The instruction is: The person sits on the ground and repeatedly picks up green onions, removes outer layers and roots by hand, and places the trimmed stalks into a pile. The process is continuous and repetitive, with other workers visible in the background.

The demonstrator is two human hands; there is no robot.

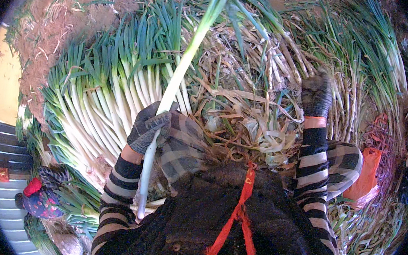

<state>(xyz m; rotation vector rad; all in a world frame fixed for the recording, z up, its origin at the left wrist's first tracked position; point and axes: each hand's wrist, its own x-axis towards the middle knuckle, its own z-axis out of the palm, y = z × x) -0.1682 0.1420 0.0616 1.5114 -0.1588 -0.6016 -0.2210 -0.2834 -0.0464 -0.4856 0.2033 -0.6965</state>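
Note:
My left hand [150, 126], in a dark knit glove, is closed around the white shank of a long green onion [182, 69]. The stalk slants from my lap up past the top of the view, its green leaves bent over at the upper end. Beside that hand lies a fanned row of clean white-stemmed green onions [120, 87]. My right hand [316, 93], gloved and blurred by motion, is over the unpeeled green onions [348, 100] with dry brown skins. Its fingers are too smeared to show whether they hold anything.
Dry peeled husks [248, 120] heap up in front of my knees. An orange plastic bag [365, 174] lies at the right by reddish netting or twine [383, 136]. At lower left another person in a floral top [42, 202] is near more onions. Bare soil [92, 26] shows beyond.

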